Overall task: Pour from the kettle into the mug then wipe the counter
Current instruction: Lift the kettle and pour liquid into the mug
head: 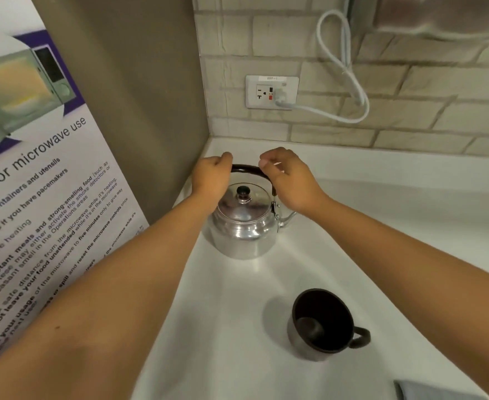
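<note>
Polished silver metal kettle [242, 226] stands upright on the white counter [237, 327], in the far left corner, lid on, black knob [243, 192] at lid centre. Its spout [288, 219] points right. Its black arched handle [249, 169] is raised over the lid, spanning left to right in line with the spout.

Left hand [210, 180] is curled over the left end of the handle, fingers wrapped down around it. Right hand [288, 180] sits over the right end, fingers bent, thumb and forefinger close together above the handle; whether they actually press on it cannot be told. Both forearms reach in from the near edge.

Dark brown round mug [322, 324] with a loop handle stands upright near and to the right of the kettle, well apart from it, handle pointing right. Its inside looks dark; contents cannot be told.

Grey folded cloth [428, 391] shows partly at the near right edge.

Pale brick-pattern wall [410, 90] closes the far side, carrying 1 white wall outlet [271, 92] with a white looped cord [341, 70] plugged in. A printed microwave-use poster [35, 168] leans along the left side against a tan panel [139, 82].
</note>
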Motion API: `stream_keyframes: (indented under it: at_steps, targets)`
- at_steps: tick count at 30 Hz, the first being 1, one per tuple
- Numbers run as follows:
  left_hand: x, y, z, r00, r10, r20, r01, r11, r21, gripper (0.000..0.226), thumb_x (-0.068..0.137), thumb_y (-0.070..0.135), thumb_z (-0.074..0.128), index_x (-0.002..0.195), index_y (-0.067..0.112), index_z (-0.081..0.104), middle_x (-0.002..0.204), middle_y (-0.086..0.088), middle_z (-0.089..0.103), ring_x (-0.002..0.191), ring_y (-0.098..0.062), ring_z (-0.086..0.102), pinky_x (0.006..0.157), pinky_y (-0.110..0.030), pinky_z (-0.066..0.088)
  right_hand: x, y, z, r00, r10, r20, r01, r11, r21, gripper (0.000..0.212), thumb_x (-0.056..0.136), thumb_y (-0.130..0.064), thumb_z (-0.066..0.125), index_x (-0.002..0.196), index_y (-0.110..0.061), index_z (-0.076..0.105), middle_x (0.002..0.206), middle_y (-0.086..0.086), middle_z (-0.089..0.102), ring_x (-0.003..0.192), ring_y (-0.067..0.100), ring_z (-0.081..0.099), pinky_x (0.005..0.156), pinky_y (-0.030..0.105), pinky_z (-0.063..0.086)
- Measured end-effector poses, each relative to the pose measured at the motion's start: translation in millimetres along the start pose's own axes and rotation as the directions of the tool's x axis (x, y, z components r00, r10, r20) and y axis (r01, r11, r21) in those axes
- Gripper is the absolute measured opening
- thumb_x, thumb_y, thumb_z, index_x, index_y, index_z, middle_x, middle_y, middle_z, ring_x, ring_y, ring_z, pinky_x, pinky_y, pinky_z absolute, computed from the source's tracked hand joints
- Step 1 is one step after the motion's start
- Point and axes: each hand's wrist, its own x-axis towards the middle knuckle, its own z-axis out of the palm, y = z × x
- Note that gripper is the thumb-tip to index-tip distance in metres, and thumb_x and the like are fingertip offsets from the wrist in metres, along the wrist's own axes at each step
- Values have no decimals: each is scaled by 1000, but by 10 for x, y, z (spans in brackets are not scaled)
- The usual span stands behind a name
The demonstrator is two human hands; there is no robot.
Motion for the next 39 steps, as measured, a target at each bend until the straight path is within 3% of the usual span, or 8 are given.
stream_keyframes:
  at_steps: [6,12,17,22,26,31,35,39]
  targets:
    - [-247,145,-123,998,39,-57,-44,995,-91,50,78,22,55,39,21,23,33,11,16,35,-8,16,34,-22,14,-728,87,-420,991,62,-116,-64,998,-18,23,95,-32,51,108,-17,63,114,-2,61,96,10,55,73,10,37]
    - [-536,504,-422,982,120,-148,-143,977,-157,46,73,23,56,37,20,27,40,11,19,41,-8,16,40,-24,15,-1702,301,-549,951,244,-191,-261,963,-71,29,92,-45,50,93,-20,63,92,-7,66,85,1,57,68,18,39]
    - [-809,744,-701,965,193,-175,-213,971,-107,39,66,30,56,40,21,28,37,9,18,42,-11,18,44,-26,14,-2286,479,-360,889,352,-293,-369,930,-1,48,93,-50,43,79,-5,56,80,9,66,73,20,60,61,25,43]
    - [-1095,764,-829,966,221,-134,-229,972,-46,39,61,36,56,37,20,29,34,9,18,38,-12,17,49,-28,18,-2446,558,-125,873,338,-352,-358,934,8,58,97,-44,37,69,5,46,62,10,51,53,12,48,51,21,40]
    - [-1288,722,-909,967,235,-102,-236,972,6,39,60,39,56,38,19,31,33,9,20,39,-14,20,50,-28,22,-2480,553,-65,881,273,-387,-300,954,-12,51,100,-38,34,55,-14,31,49,-3,37,39,0,42,41,9,34]
    - [-1516,686,-899,968,247,-50,-246,969,24,40,60,33,56,31,18,31,30,9,19,33,-11,17,48,-23,21,-2474,579,-160,902,259,-346,-296,954,-56,50,100,-36,35,54,-18,30,48,-5,36,43,4,35,44,15,31]
    - [-1628,690,-851,954,297,-28,-295,953,70,40,64,28,57,34,19,31,28,9,21,28,-10,19,31,-17,16,-2446,608,-243,921,236,-310,-273,959,-81,50,100,-35,36,54,-18,29,50,-4,36,48,10,35,45,14,32]
    - [-1702,733,-780,939,344,-24,-339,934,115,38,66,26,58,38,19,34,36,7,26,37,-13,24,45,-24,31,-2464,668,-296,931,241,-272,-268,961,-65,47,99,-37,35,59,-14,33,56,0,39,54,13,36,52,22,32]
